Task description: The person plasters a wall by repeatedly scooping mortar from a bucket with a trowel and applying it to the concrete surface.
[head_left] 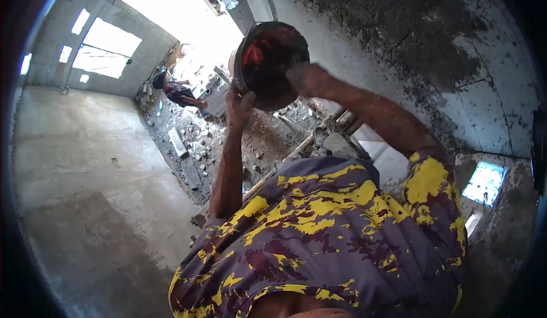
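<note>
I observe a dirt floor below — rubble strewn across it. I note one pale, oblong block lying there.

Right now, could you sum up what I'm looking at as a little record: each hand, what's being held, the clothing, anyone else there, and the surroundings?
Left hand: on the bucket, thumb at its rim
Right hand: at the bucket's right edge, blurred; grip unclear
Held thing: bucket, dark, reddish inside, mouth facing the camera; contents unclear
Shirt: grey with yellow and maroon patches
Other person: dark clothes, dark headwear, beside the rubble
Surroundings: rubble on the ground; a bright opening at right
</note>
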`<action>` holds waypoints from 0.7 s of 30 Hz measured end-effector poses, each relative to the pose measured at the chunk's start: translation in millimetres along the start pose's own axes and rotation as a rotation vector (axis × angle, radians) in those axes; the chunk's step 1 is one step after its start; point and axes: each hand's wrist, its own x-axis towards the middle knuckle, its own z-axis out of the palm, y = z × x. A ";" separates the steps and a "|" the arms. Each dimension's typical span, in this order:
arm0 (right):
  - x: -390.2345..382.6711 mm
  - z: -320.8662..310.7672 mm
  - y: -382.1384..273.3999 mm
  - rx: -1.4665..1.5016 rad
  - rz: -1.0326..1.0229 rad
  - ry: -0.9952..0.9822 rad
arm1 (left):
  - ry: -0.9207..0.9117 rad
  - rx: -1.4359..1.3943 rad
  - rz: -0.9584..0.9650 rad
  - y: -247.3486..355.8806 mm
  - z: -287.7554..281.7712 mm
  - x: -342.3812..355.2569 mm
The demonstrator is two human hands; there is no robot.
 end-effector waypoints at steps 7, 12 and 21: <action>-26.3 -28.3 40.1 0.737 0.350 -0.257 | -0.090 -0.005 0.082 20.7 11.5 -12.9; -78.8 101.1 38.9 1.404 0.094 -0.041 | -0.322 0.065 -0.020 33.3 22.3 -28.7; -162.6 95.0 -15.5 2.303 0.548 0.246 | -0.450 -0.291 -0.096 -69.4 91.7 -9.7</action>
